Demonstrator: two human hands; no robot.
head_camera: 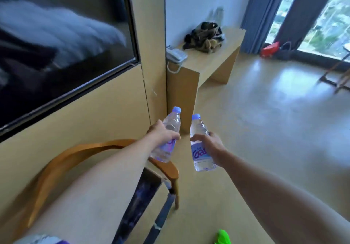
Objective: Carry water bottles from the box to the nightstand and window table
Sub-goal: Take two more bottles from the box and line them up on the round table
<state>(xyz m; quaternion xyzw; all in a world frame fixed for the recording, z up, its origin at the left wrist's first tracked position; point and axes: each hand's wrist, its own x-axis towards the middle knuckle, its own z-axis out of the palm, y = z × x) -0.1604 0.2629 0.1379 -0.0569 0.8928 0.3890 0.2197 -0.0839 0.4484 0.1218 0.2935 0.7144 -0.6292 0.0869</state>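
Within both hands (164, 134), upright water bottles (201, 147).

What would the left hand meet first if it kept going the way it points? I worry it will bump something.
Probably the wooden end panel of the desk. The left hand, gripping a bottle, points up and forward at it, with nothing visible between. Depth is unclear, so the wall alongside could come first.

Two clear blue-capped bottles (169, 139) (201, 149), upright, slightly tilted, side by side.
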